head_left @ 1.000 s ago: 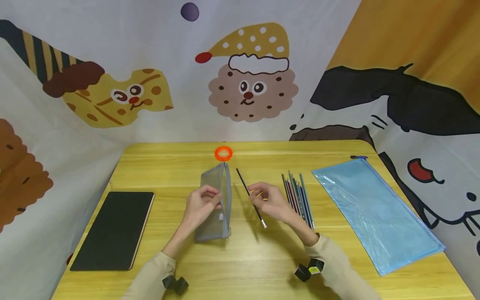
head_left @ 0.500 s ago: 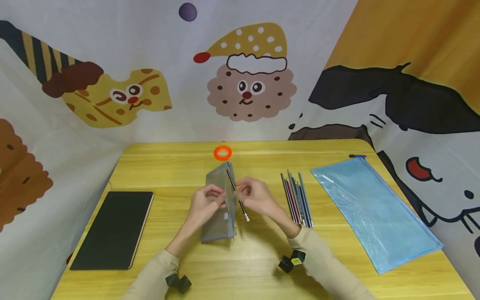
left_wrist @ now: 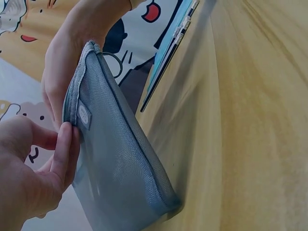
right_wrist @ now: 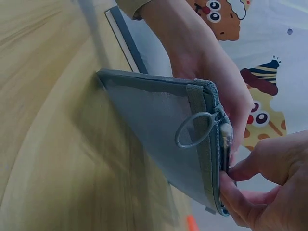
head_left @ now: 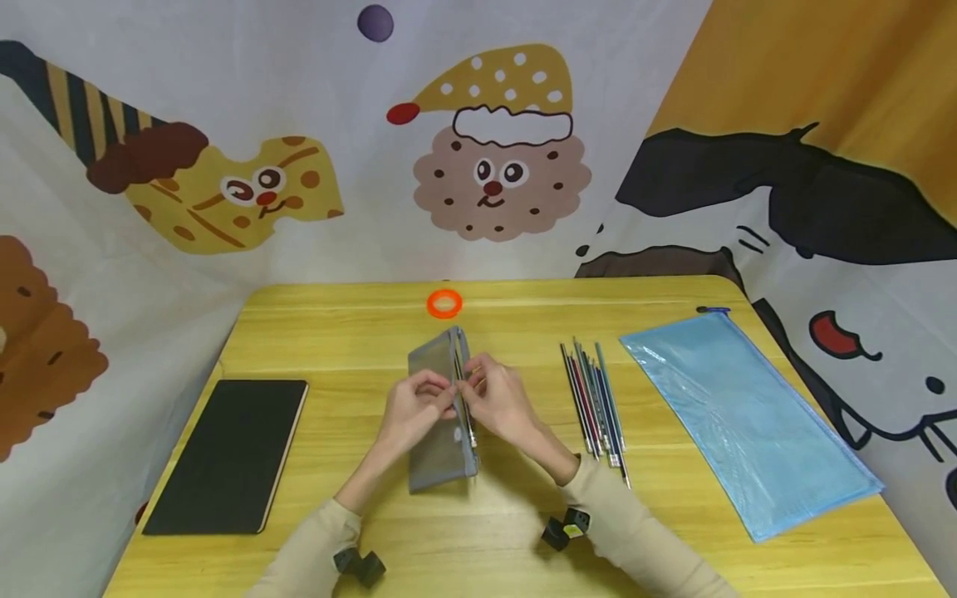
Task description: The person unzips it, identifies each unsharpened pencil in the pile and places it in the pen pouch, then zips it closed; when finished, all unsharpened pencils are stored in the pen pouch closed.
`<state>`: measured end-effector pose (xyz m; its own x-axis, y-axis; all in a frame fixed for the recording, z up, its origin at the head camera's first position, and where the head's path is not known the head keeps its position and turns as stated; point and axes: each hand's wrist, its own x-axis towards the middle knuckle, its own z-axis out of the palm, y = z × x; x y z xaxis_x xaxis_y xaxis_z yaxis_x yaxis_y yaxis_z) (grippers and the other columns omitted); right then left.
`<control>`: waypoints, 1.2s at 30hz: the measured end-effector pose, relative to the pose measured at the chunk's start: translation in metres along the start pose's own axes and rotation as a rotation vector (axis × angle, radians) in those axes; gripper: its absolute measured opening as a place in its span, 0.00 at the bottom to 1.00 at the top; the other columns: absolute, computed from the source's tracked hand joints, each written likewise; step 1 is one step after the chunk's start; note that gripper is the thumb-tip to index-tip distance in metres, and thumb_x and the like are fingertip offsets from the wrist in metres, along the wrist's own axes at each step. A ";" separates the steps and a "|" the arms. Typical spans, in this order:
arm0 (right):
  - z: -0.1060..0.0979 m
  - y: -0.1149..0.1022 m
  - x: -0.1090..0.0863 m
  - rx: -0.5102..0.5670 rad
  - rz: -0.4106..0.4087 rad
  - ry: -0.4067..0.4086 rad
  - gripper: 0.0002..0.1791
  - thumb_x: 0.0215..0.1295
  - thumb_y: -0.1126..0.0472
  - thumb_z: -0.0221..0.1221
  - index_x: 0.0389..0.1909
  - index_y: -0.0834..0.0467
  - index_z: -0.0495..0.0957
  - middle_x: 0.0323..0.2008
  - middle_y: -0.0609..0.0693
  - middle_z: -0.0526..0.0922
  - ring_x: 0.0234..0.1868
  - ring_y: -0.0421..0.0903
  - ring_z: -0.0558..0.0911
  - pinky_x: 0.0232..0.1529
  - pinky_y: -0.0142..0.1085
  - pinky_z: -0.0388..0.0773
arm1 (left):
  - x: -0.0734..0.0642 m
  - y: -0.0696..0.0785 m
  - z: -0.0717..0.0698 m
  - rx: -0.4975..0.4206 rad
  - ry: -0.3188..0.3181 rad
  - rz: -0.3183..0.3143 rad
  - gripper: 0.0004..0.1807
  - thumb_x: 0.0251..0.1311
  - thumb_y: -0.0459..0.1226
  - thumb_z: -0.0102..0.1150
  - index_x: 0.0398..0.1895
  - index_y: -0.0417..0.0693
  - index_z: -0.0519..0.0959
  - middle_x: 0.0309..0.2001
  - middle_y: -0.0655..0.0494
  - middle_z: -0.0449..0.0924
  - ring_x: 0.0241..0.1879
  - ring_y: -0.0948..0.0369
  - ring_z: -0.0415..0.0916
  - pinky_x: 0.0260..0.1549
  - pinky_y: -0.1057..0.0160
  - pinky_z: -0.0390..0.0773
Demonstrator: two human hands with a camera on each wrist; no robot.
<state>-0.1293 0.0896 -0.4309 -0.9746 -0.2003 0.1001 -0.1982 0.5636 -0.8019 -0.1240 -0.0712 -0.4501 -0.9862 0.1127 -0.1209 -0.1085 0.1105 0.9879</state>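
Observation:
A grey mesh zip pencil case (head_left: 434, 453) stands on edge in the middle of the table, its zipper side up and parted. My left hand (head_left: 414, 407) pinches one side of the opening between thumb and fingers, beside a small label (left_wrist: 84, 115). In my right hand (head_left: 497, 400), thumb and forefinger pinch a pencil (head_left: 471, 432) lying lengthwise in the opening. Its pale end (right_wrist: 225, 132) shows between the zipper edges, near the round zipper pull (right_wrist: 196, 130). The right fingertips are right at the case's rim, and the pencil's middle is hidden by them.
Several pencils (head_left: 596, 399) lie in a loose bundle right of the case. Farther right is a blue translucent zip folder (head_left: 748, 423) with a pen (head_left: 713, 310) behind it. A black notebook (head_left: 224, 457) lies left, and an orange ring (head_left: 444, 304) at the back.
My right hand has moved left with the pencil, from beside the case into its opening. The case has shifted slightly right with my left hand. One pencil in the bundle has slid nearer the front.

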 end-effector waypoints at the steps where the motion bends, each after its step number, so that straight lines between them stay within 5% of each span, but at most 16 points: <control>1: 0.000 0.000 0.000 -0.005 -0.006 -0.001 0.12 0.65 0.69 0.63 0.48 0.67 0.77 0.34 0.57 0.85 0.29 0.44 0.84 0.25 0.25 0.83 | 0.000 0.000 0.000 -0.003 -0.002 -0.002 0.08 0.62 0.26 0.62 0.42 0.29 0.79 0.36 0.39 0.84 0.28 0.62 0.83 0.31 0.66 0.89; 12: -0.004 -0.001 -0.007 0.002 -0.073 -0.048 0.10 0.66 0.69 0.62 0.46 0.67 0.80 0.36 0.57 0.87 0.34 0.48 0.87 0.33 0.27 0.86 | 0.002 -0.002 -0.003 0.012 0.013 -0.004 0.07 0.63 0.27 0.62 0.42 0.31 0.79 0.35 0.41 0.84 0.29 0.60 0.84 0.33 0.62 0.90; 21: -0.018 0.002 -0.012 0.077 -0.059 0.004 0.11 0.65 0.70 0.62 0.47 0.65 0.81 0.37 0.56 0.87 0.37 0.48 0.86 0.39 0.31 0.88 | 0.003 -0.003 -0.009 -0.046 0.053 0.002 0.08 0.62 0.26 0.62 0.42 0.29 0.79 0.33 0.42 0.83 0.24 0.64 0.80 0.28 0.70 0.88; 27: -0.035 0.017 -0.015 0.079 -0.025 0.078 0.12 0.64 0.71 0.63 0.48 0.64 0.80 0.37 0.56 0.86 0.38 0.49 0.85 0.40 0.35 0.89 | 0.003 -0.001 -0.013 -0.030 0.067 0.023 0.08 0.63 0.27 0.61 0.42 0.29 0.79 0.32 0.45 0.83 0.23 0.64 0.79 0.26 0.71 0.86; 36: -0.071 0.065 -0.024 -0.072 -0.031 0.206 0.13 0.64 0.71 0.63 0.48 0.69 0.79 0.37 0.59 0.85 0.37 0.52 0.85 0.37 0.34 0.88 | 0.002 -0.005 -0.015 -0.018 0.055 0.038 0.07 0.62 0.27 0.62 0.41 0.30 0.78 0.30 0.47 0.83 0.22 0.64 0.80 0.26 0.69 0.87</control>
<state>-0.1265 0.1883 -0.4434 -0.9672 -0.0542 0.2481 -0.2278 0.6169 -0.7533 -0.1268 -0.0866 -0.4538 -0.9950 0.0619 -0.0787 -0.0730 0.0897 0.9933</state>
